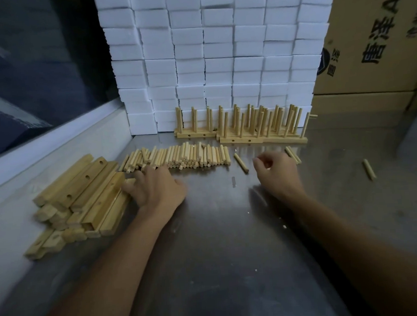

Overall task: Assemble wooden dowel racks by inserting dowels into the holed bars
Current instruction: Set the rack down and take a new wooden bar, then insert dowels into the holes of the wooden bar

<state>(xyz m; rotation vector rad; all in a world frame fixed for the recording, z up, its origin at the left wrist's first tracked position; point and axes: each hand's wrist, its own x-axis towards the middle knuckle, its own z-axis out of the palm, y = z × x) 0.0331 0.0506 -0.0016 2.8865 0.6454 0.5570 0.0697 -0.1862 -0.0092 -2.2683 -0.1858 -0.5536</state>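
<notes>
A pile of holed wooden bars [82, 196] lies at the left of the metal table [218, 241]. Behind my hands a row of loose dowels [178, 156] lies side by side. My left hand [156, 186] rests palm down at the right edge of the bar pile, its fingertips touching the nearest bar and the front ends of the dowels. My right hand [277, 171] hovers loosely curled with nothing in it, between one stray dowel [241, 162] and a pair of dowels [293, 155]. Finished racks [239, 126] stand at the back with their dowels upright.
A wall of white foam blocks [212, 55] rises behind the racks. Cardboard boxes [370, 55] stand at the back right. Another stray dowel [369, 169] lies at the far right. A white ledge [54, 145] borders the table on the left.
</notes>
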